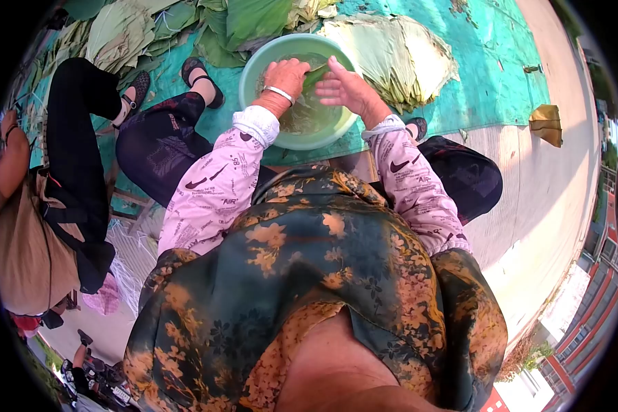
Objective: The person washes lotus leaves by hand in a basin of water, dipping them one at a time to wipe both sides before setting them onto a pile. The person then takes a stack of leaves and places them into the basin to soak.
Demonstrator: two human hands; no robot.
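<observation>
A light green basin (249, 84) holds murky water in front of me. Over its left part my left hand (286, 77), with a bracelet at the wrist, has its fingers curled down beside a green leaf (314, 77); what its fingertips hold is hidden. Above the basin's right side, my right hand (345, 89) has its fingers stretched apart, palm turned toward the leaf. A large stack of pale leaves (391, 58) lies right of the basin, its stem ends pointing toward me.
More leaf stacks (120, 31) lie at the upper left on a teal sheet (491, 69). A co-worker (38, 240) sits close on my left, legs stretched forward. A brown scrap (546, 126) lies at the sheet's right edge.
</observation>
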